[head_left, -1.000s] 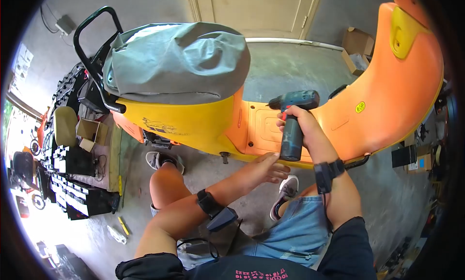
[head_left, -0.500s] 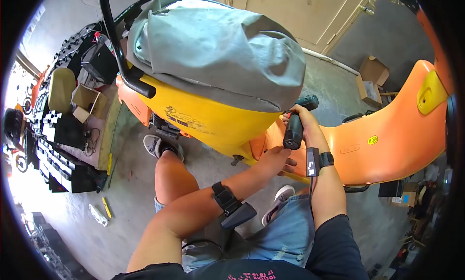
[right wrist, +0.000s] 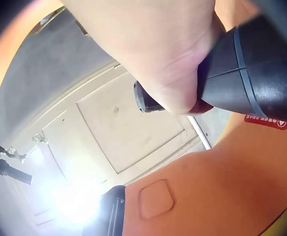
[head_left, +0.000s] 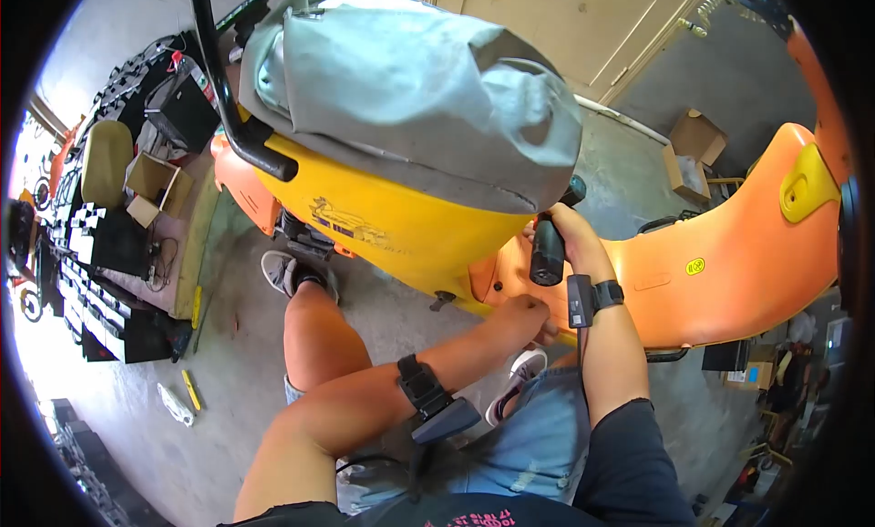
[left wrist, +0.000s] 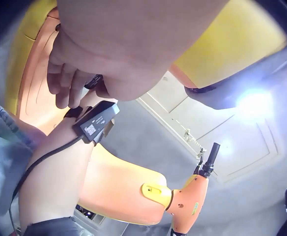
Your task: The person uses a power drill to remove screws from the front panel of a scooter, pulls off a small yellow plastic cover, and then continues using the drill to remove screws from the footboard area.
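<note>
My right hand (head_left: 572, 233) grips the handle of a dark cordless drill (head_left: 547, 253), its base pointing back at me and its front part hidden behind the seat cover. In the right wrist view the dark drill handle (right wrist: 252, 73) lies against the palm (right wrist: 183, 73). Just below the drill base, my left hand (head_left: 521, 322) hovers over the near edge of the orange footboard (head_left: 483, 276) of a yellow and orange scooter. The left wrist view shows the left hand's fingers (left wrist: 64, 81) loosely bent, with nothing seen held; a dark part shows beyond the thumb.
A grey cover (head_left: 401, 89) drapes the seat, beside a black rear bar (head_left: 219, 89). The orange front shield (head_left: 729, 272) rises at right. Open cardboard boxes (head_left: 697, 139) stand near the door, others on the left bench. A yellow tool (head_left: 190, 390) lies on the floor.
The view has swung toward the scooter's seat. The drill has gone from lying across the footboard to pointing away under the seat's edge. The left hand's fingers have drawn in and bent more.
</note>
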{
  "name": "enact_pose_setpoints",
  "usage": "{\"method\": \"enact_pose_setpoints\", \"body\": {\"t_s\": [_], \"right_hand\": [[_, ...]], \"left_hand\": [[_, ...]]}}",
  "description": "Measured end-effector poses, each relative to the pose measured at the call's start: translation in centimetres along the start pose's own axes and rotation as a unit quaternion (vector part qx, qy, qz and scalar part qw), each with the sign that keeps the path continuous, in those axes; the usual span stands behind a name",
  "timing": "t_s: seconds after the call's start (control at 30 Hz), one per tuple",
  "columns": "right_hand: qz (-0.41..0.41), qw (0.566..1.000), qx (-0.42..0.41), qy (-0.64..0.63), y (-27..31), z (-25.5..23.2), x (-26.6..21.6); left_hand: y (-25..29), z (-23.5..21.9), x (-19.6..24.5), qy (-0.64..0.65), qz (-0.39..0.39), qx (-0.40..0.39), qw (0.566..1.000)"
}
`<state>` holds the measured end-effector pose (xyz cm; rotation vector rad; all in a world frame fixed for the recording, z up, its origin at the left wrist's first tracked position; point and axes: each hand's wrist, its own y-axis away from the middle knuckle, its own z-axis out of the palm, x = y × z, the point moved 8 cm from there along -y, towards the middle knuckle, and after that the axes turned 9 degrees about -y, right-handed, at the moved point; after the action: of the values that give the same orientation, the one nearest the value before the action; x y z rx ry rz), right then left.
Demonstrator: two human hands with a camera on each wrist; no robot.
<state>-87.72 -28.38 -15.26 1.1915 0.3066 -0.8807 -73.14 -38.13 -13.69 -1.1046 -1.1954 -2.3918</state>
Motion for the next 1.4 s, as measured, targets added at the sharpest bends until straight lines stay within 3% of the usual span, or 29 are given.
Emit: {"method": "enact_pose_setpoints", "body": {"t_s": [0.07,0.23,0.27,0.47,0.5,0.6,0.63,0.73,0.8,0.93,1.0,1.1,1.4], "right_hand": [[-0.026,0.996,0.041,0.073,-1.8,-1.4,-1.1],[-0.058,0.997,0.004,0.056,-1.8,1.2,-1.9],[-0.019,0.996,-0.055,0.060,-2.8,1.6,-1.5],[-0.088,0.988,-0.057,0.114,-1.3,4.0,-2.0],[-0.123,0.986,-0.043,0.108,0.0,4.4,-2.6],[-0.093,0.990,-0.027,0.104,-2.1,2.4,-2.9],[-0.123,0.988,-0.029,0.088,-1.6,2.0,-3.3],[-0.082,0.992,0.004,0.097,-1.5,1.6,-3.2],[-0.115,0.992,0.003,0.053,-1.3,1.5,-3.5],[-0.073,0.993,0.021,0.095,-0.9,1.6,-3.3],[-0.146,0.987,-0.008,0.068,1.4,2.6,-3.7],[-0.188,0.980,-0.030,0.056,2.4,3.2,-3.6],[-0.160,0.987,-0.013,-0.021,2.1,3.1,-3.7]], "left_hand": [[-0.2,-0.2,-0.9,-0.014,-0.006,0.003,1.000],[0.8,-1.0,-1.3,-0.006,-0.022,0.025,0.999],[1.1,-1.2,-1.3,-0.009,-0.009,0.030,0.999],[1.9,-2.5,-1.4,-0.017,0.005,0.047,0.999],[2.1,-2.7,-1.4,-0.022,0.004,0.050,0.998],[2.2,-2.9,-1.5,-0.009,0.010,0.058,0.998],[2.3,-3.0,-1.5,-0.009,0.009,0.058,0.998],[2.6,-2.7,-1.8,-0.021,-0.001,0.042,0.999],[2.7,-2.6,-2.1,-0.033,-0.014,0.033,0.999],[2.7,-2.6,-2.5,-0.032,-0.010,0.035,0.999],[2.6,-2.6,-2.6,-0.037,-0.006,0.035,0.999],[2.8,-2.9,-2.2,-0.045,0.001,0.036,0.998],[2.7,-3.6,-2.2,-0.036,0.024,0.064,0.997]]}}
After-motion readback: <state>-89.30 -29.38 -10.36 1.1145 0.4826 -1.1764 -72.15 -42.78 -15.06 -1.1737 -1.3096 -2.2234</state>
